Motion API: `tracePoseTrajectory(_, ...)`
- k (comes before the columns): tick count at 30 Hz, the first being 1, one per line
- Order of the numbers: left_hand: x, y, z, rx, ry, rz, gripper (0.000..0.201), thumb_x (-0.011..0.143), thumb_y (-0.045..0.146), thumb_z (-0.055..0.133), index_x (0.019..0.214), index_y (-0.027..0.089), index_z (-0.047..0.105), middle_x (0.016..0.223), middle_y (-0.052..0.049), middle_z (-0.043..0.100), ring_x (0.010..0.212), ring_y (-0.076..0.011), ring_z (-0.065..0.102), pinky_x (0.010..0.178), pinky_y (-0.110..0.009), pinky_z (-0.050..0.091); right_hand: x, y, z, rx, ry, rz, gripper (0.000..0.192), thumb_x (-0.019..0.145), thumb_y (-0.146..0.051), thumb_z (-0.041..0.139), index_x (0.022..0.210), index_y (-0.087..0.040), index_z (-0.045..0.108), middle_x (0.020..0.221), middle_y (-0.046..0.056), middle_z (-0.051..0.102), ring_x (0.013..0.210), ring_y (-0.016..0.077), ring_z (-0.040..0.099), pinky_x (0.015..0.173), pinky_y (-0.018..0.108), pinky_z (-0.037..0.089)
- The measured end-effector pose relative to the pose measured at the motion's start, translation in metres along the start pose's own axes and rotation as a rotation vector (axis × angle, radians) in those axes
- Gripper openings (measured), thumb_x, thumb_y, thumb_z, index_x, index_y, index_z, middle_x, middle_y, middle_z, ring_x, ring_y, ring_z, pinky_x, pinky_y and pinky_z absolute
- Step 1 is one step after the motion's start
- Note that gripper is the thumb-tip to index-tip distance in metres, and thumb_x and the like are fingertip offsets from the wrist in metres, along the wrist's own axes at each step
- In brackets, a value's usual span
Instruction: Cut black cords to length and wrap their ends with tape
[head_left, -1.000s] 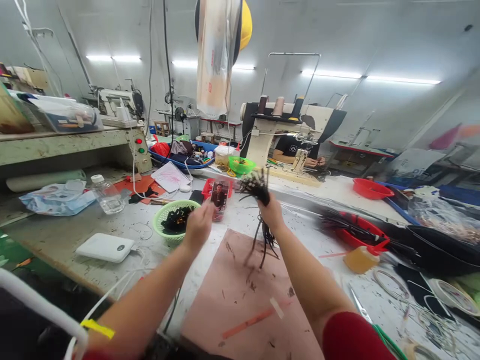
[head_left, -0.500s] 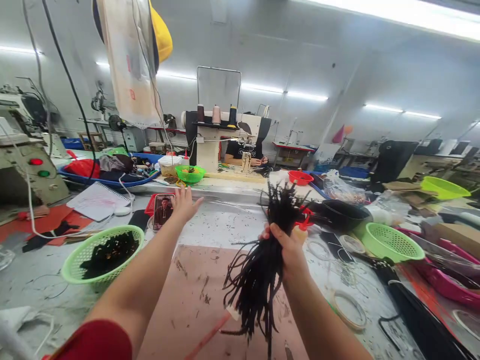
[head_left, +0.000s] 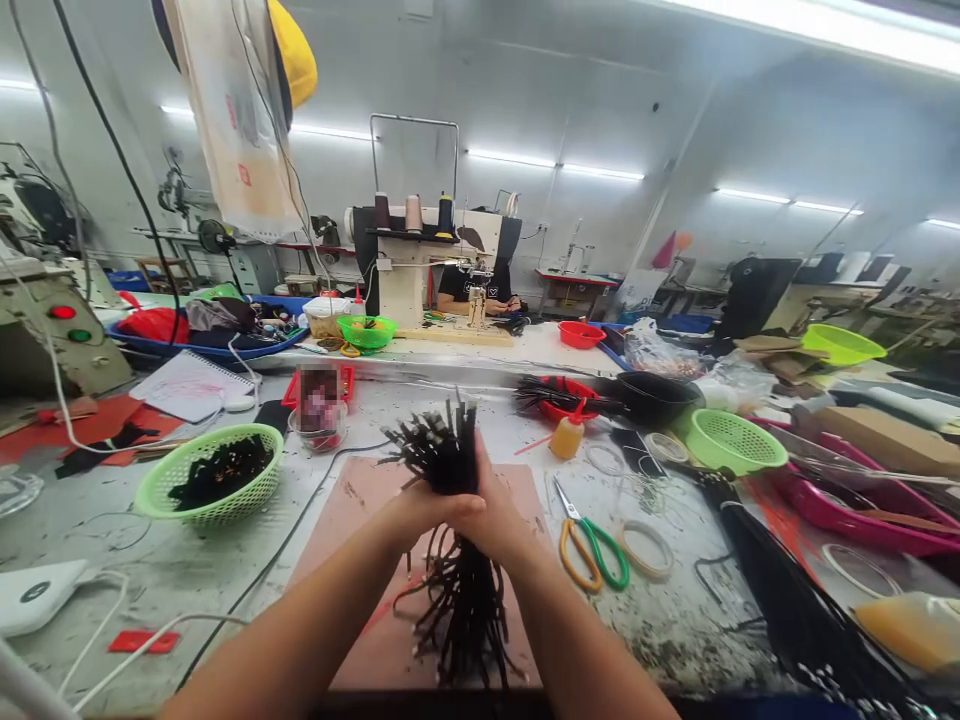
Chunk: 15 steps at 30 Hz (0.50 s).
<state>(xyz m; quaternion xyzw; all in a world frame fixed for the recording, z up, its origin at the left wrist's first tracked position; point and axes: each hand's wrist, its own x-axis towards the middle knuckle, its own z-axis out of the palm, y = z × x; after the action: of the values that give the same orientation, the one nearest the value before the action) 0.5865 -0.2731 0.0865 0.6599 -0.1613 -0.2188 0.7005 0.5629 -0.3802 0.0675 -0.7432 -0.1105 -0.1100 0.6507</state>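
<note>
Both my hands grip one upright bundle of thin black strips (head_left: 448, 460) above a pink work mat (head_left: 352, 510). My left hand (head_left: 420, 512) wraps the bundle's middle from the left, and my right hand (head_left: 501, 518) wraps it from the right, fingers overlapping. The strips fan out above my hands and hang loose below them. A green basket (head_left: 169, 500) holding dark pieces sits to the left. Scissors with green and orange handles (head_left: 589, 545) lie just right of the mat.
An orange glue bottle (head_left: 567, 437), tape rings (head_left: 643, 548), a second green basket (head_left: 726, 442) and pink trays (head_left: 840, 505) crowd the right. A phone on a stand (head_left: 319, 400) is behind the mat. A white device (head_left: 34, 597) with cable lies left. A person sits at a sewing machine (head_left: 420, 262) beyond.
My left hand came back from near the phone and closed on the bundle beside my right hand. The bundle moved left and closer, over the mat. The view swung right.
</note>
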Motion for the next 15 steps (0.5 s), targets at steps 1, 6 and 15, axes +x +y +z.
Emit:
tracePoseTrajectory(1,-0.002,-0.001,0.006,-0.031,0.014,0.008,0.042,0.052,0.035,0.069,0.088,0.014,0.067,0.097,-0.012,0.069,0.102,-0.0320,0.055,0.089,-0.044,0.041,-0.003,-0.001,-0.001,-0.103,-0.014,0.024,0.088,0.056,-0.008,0.056,0.136,-0.015,0.020,0.099,0.008,0.064,0.088,0.0213,0.058,0.082,0.037,0.044)
tracePoseTrajectory(6,-0.010,-0.016,0.037,-0.214,0.343,0.088,0.039,0.056,0.031,0.061,0.091,0.014,0.066,0.093,-0.010,0.070,0.099,-0.0292,0.058,0.087,-0.041,0.045,-0.021,0.001,0.000,-0.260,-0.061,-0.039,0.093,0.055,-0.001,0.048,0.139,-0.015,0.010,0.108,0.011,0.062,0.098,0.0229,0.057,0.084,0.036,0.044)
tracePoseTrajectory(15,-0.026,0.000,0.019,0.037,0.474,0.290,0.020,0.059,0.026,0.056,0.078,0.024,0.062,0.103,-0.001,0.068,0.104,-0.0279,0.054,0.091,-0.044,0.041,-0.050,0.002,-0.017,-0.481,-0.180,-0.258,0.089,0.064,-0.024,0.060,0.139,-0.022,0.012,0.126,0.009,0.048,0.111,0.0237,0.048,0.092,0.036,0.038)
